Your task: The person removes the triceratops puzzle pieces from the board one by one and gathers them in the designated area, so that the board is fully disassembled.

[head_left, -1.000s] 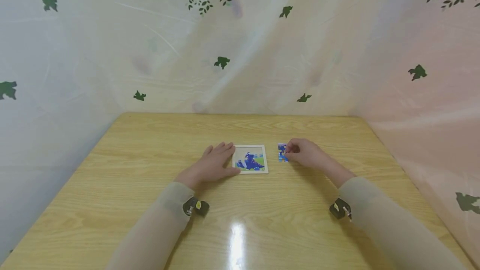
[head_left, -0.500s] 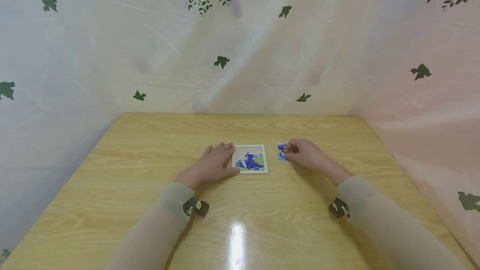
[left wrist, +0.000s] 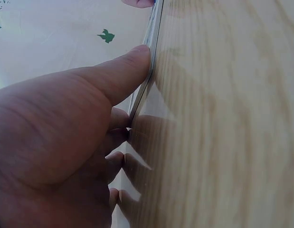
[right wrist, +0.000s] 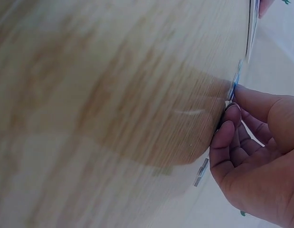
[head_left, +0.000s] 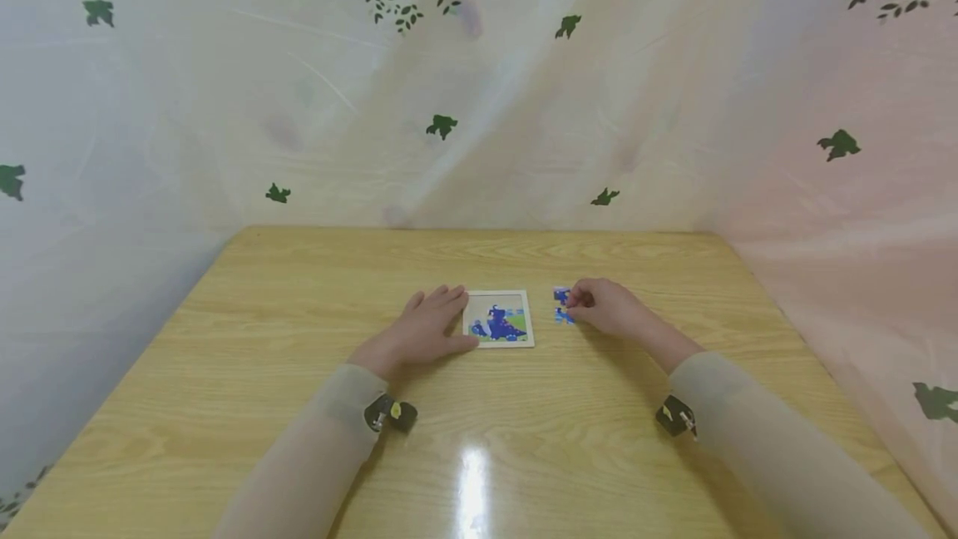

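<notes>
A white-rimmed puzzle tray (head_left: pixel 530 318) lies flat on the table, its lower part filled with a blue dinosaur picture and its upper part bare. My left hand (head_left: pixel 419 331) rests at the tray's left side, fingers extended, thumb along the near left corner. Right of the tray are loose blue puzzle pieces (head_left: pixel 561 295). Thumb and fingertips of my right hand (head_left: pixel 609 308) come together at one blue puzzle piece (right wrist: pixel 234 84), seemingly pinching its edge at the tabletop. Another puzzle piece (right wrist: pixel 201 172) lies beside the fingers in the right wrist view. The fingers partly hide the pieces.
The wooden table (head_left: pixel 479 406) stretches around both hands, with a light reflection near its front. A pale cloth (head_left: pixel 359 106) with printed green leaves hangs behind and at the sides. Both sleeved wrists carry small black cameras (head_left: pixel 676 416).
My right hand has shifted very slightly left at the puzzle pieces. My left hand and the tray stay where they were.
</notes>
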A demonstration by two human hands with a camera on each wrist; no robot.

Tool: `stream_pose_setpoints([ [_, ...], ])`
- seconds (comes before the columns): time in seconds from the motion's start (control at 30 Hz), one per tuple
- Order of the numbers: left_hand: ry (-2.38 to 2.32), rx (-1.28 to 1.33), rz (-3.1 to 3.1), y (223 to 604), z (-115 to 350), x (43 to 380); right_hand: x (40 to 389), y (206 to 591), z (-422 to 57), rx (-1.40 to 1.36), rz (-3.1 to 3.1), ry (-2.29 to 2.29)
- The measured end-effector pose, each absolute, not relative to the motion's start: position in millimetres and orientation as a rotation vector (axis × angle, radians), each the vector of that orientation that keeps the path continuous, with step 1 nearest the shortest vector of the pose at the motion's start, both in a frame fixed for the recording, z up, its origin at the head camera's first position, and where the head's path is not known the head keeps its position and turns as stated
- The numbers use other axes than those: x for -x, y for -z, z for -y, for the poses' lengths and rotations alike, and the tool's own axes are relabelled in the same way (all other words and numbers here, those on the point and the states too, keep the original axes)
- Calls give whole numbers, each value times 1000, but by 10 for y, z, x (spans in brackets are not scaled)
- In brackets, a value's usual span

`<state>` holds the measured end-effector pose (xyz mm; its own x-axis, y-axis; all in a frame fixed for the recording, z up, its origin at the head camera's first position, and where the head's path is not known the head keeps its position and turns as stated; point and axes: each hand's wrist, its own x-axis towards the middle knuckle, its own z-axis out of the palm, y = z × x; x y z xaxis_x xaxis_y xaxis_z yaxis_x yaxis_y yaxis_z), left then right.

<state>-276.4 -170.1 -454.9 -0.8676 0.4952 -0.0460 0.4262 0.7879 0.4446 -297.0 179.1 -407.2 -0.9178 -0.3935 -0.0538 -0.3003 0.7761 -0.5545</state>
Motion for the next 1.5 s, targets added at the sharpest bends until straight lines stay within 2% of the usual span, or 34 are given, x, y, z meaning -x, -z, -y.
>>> stream_pose_setpoints([
  [0.73,-614,-796,-2779,4345,1778,2754,3005,3937,-1694,452,-2825,953],
  [1.2,-610,-786,-2772,4275,1778,2750,2992,3872,-1174,553,-2768,1012],
  [1.5,-611,-804,-2792,4389,1796,2790,3008,3899,-891,579,-2694,1018],
])
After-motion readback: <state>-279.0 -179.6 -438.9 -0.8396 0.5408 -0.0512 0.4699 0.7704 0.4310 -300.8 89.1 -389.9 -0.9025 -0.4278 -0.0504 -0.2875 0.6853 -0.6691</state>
